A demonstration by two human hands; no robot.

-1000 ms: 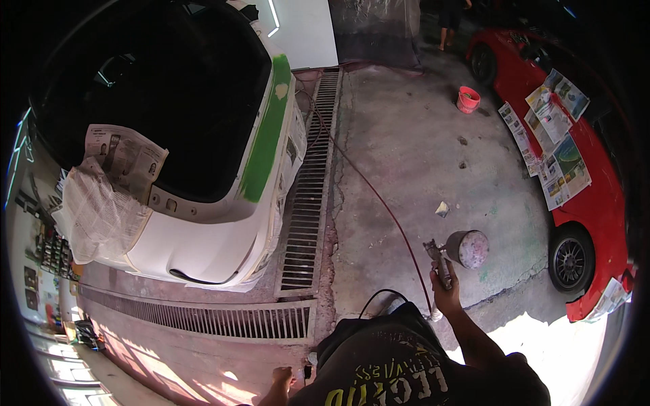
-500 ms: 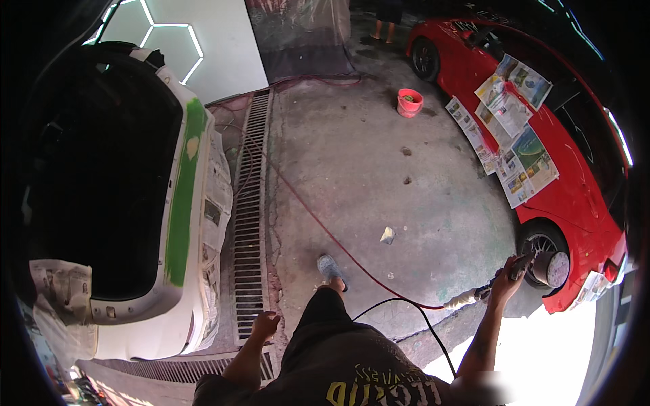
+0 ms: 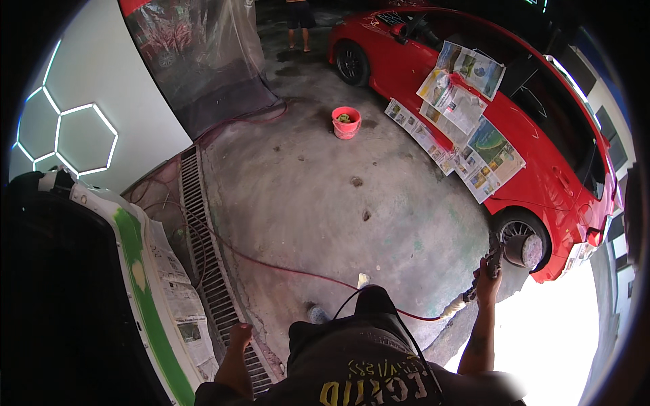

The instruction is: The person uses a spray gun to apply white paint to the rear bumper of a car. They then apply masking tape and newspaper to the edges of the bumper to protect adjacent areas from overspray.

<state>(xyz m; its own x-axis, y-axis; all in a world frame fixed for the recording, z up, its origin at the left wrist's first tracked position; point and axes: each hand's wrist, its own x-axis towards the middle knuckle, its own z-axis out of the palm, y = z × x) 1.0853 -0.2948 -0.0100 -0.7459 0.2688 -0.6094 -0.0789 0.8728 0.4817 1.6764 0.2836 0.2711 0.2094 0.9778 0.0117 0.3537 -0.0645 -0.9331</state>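
Note:
In my right hand I grip a spray gun with a round, paint-speckled cup. It is out to my right, before the rear wheel of the red car; the cup overlaps the wheel in view, and I cannot tell the gap. A red air hose runs to the gun, its end wrapped in white. My left hand hangs low by my side above the drain grate, fingers curled in, nothing seen in them.
At left stands a white car body panel with a green strip and newspaper masking. Newspapers cover the red car's side. A red bucket stands ahead; another person's legs show far back. The hose crosses the floor.
My view has turned and I have moved forward, so the red car, the bucket and the white panel shift left in view. The spray gun stays in my right hand.

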